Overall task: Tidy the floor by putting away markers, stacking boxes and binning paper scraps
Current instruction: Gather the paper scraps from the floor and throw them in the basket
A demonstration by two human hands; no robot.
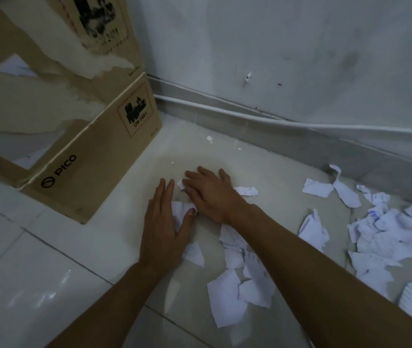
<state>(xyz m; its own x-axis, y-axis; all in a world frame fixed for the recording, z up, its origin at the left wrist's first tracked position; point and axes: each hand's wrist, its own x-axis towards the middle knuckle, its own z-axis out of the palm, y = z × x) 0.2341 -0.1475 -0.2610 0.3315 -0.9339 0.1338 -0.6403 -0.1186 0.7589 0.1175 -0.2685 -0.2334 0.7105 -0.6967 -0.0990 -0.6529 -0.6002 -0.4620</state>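
Torn white paper scraps with blue writing lie scattered over the pale tiled floor, from the middle to the right edge. My left hand rests flat on the floor with fingers together, its thumb on a scrap. My right hand lies palm down just right of it, fingers spread over small scraps. Neither hand has lifted anything. A brown PICO cardboard box stands at the left with its flaps up, and a second box sits behind it. No markers are in view.
A white wall with a grey skirting board and a white cable runs across the back. A larger heap of scraps lies at the right near the skirting. Bare tiles fill the lower left.
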